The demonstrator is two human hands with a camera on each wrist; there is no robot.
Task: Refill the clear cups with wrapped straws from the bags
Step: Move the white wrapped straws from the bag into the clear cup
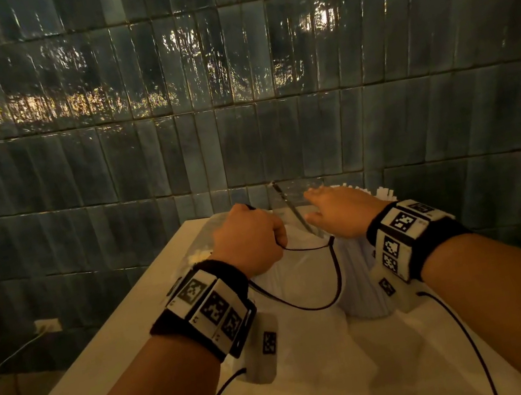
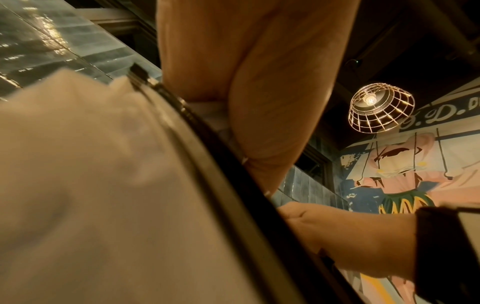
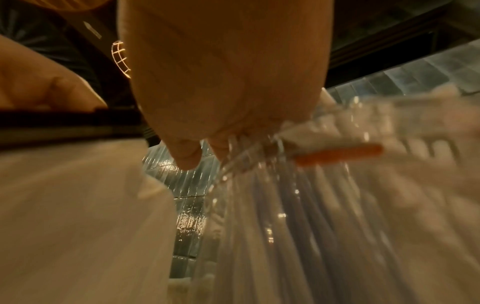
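On the white table point(image 1: 107, 363) stands a clear plastic bag of wrapped straws point(image 1: 359, 270), upright under my right hand point(image 1: 334, 212). In the right wrist view my fingertips point(image 3: 187, 156) pinch the bag's crinkled top point(image 3: 259, 156), beside an orange strip point(image 3: 337, 154). My left hand point(image 1: 248, 237) is a fist to the left of it; the left wrist view shows pale plastic point(image 2: 207, 111) caught between its curled fingers point(image 2: 259, 102). A white bag point(image 1: 301, 280) lies between and below both hands. No clear cup is plainly visible.
A thin black cable point(image 1: 323, 304) loops between my wrists, and a dark thin rod point(image 1: 290, 207) slants up between the hands. White straw ends point(image 1: 382, 193) stick up behind my right hand. A dark tiled wall point(image 1: 234, 97) rises just past the table.
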